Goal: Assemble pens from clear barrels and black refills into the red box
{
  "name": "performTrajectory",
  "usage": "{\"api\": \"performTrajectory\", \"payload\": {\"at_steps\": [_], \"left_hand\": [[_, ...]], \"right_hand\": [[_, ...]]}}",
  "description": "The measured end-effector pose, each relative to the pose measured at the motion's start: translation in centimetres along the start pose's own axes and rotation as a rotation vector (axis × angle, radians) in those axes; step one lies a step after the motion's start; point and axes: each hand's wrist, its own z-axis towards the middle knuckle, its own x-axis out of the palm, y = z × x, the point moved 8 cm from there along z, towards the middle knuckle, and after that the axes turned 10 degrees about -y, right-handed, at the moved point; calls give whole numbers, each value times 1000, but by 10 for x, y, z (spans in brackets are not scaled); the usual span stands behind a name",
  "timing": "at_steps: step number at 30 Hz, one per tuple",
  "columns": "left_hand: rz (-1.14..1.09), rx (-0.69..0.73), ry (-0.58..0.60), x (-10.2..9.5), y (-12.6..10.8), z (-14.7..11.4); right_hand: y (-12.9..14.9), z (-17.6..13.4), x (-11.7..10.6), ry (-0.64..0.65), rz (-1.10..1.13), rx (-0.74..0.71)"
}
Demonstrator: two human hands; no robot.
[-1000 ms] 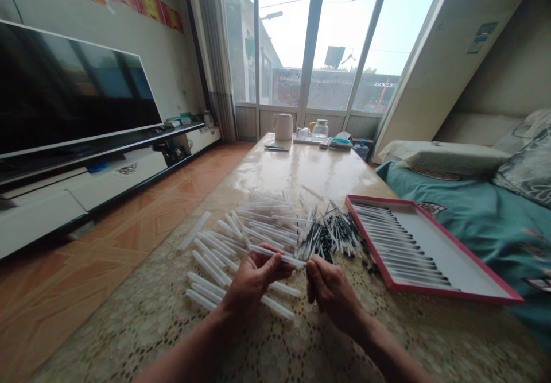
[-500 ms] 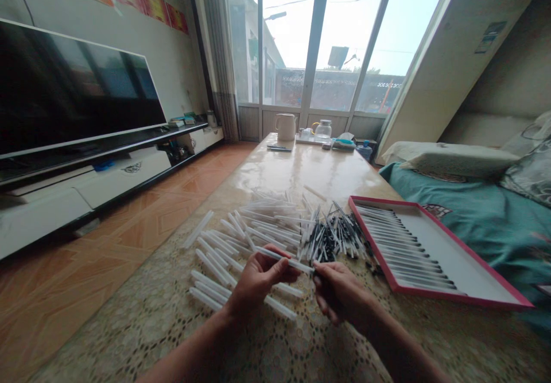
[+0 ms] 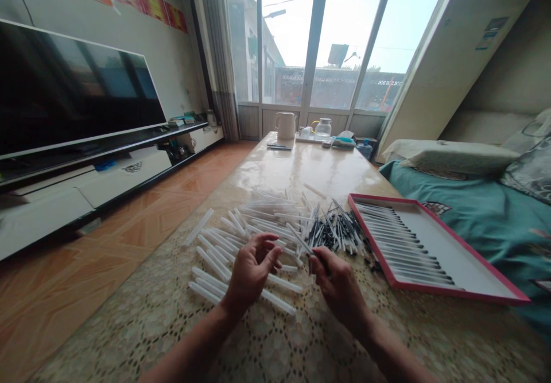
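My right hand [image 3: 333, 274] pinches one end of a slim pen [image 3: 298, 238], which slants up and to the left from the fingertips. My left hand [image 3: 253, 265] is apart from the pen, its fingers loosely curved and holding nothing. Beneath and around that hand lie many translucent white pen barrels [image 3: 215, 262] in a loose spread. Beyond my right hand is a heap of thin refills [image 3: 336, 228] with black ends. To the right, a shallow pink-rimmed box [image 3: 469, 245] holds a row of clear pens with dark ends [image 3: 408, 245] along its left side.
A patterned, shiny cover lies over the long table [image 3: 275, 348]. At its far end stand a beige jug [image 3: 285, 126], a glass pitcher [image 3: 322, 127] on a tray and a tissue pack [image 3: 343, 140]. A green-covered sofa [image 3: 486, 211] runs along the right.
My left hand has let go of the pen and drawn slightly left. My right hand keeps the pen, which now points more steeply up and away.
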Motion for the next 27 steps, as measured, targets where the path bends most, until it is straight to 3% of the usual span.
{"api": "performTrajectory", "payload": {"at_steps": [4,7,10,13,18,27], "left_hand": [[415,247,-140,-29,-23,16],[738,379,-87,-34,-29,22],[937,372,3,-36,-20,26],[993,347,74,-33,-11,27],[880,334,139,-23,-3,24],[1033,430,76,-25,-8,25]], "right_hand": [[-18,3,-13,-98,-3,127],[-21,3,-13,-95,-8,125],[-20,2,-11,-81,-11,107],[-21,2,-9,-65,-5,117],[-22,3,-9,-63,-7,115],[-21,3,-8,-48,-7,106]]}}
